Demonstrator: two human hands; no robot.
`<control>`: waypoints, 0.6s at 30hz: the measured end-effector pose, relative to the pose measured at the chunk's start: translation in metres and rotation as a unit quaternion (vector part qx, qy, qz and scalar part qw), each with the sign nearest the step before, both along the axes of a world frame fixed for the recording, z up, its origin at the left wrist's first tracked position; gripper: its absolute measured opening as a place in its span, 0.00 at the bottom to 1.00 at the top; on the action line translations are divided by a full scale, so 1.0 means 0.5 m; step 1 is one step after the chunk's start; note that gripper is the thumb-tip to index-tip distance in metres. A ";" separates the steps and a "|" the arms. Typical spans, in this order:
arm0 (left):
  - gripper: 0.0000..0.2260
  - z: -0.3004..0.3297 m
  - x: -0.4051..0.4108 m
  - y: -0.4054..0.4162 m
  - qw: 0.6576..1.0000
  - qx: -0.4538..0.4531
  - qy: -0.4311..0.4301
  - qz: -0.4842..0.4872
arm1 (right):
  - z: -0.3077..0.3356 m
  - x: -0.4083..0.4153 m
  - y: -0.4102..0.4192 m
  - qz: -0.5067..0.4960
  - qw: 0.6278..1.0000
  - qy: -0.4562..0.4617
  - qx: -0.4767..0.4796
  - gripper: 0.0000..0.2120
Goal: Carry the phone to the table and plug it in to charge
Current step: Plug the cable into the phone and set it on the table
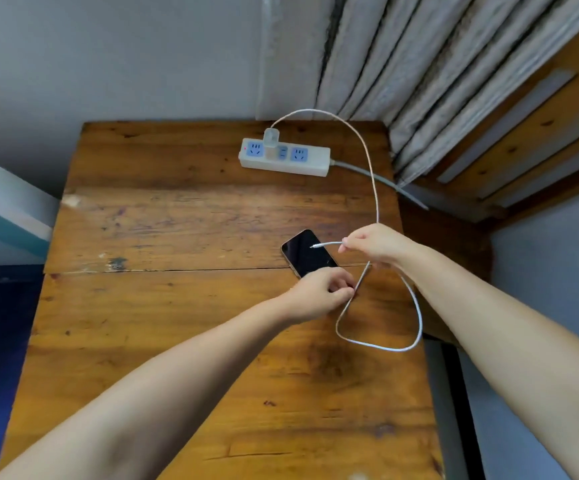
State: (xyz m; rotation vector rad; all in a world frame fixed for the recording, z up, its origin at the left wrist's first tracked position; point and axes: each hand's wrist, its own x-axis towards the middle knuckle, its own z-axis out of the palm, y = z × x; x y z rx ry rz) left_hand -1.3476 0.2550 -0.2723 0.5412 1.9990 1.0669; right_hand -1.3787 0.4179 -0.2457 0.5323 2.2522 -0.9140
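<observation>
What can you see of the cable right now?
The cable is thin, white and looks braided. One end sits in a charger plugged into the power strip; from there it arcs up and right, then down to the right hand, which pinches it near the free plug. The plug tip points left, over the phone screen, not yet inserted. Below that hand the slack makes a loop lying on the table, passing beside the left hand.

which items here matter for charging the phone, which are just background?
In play:
- phone, on the table
- charging cable, plug end pinched in the right hand
- left hand, on the phone's near end
- charger brick in the power strip

Background:
- curtain
- wall
</observation>
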 end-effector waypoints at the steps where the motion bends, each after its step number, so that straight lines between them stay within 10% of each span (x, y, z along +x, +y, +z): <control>1: 0.09 -0.013 -0.004 -0.020 0.994 0.003 -0.030 0.107 | -0.017 0.009 0.005 -0.048 0.998 -0.006 -0.035 0.12; 5: 0.10 -0.063 -0.017 -0.055 0.883 -0.017 -0.166 0.438 | -0.078 0.027 0.001 -0.137 0.986 0.038 -0.092 0.13; 11: 0.13 -0.078 -0.025 -0.008 0.727 0.036 -0.332 0.600 | -0.114 0.027 -0.041 -0.179 0.969 0.042 -0.164 0.13; 18: 0.25 -0.045 -0.056 -0.022 0.736 0.102 -0.333 0.580 | -0.083 -0.001 -0.078 -0.285 0.911 0.009 -0.299 0.08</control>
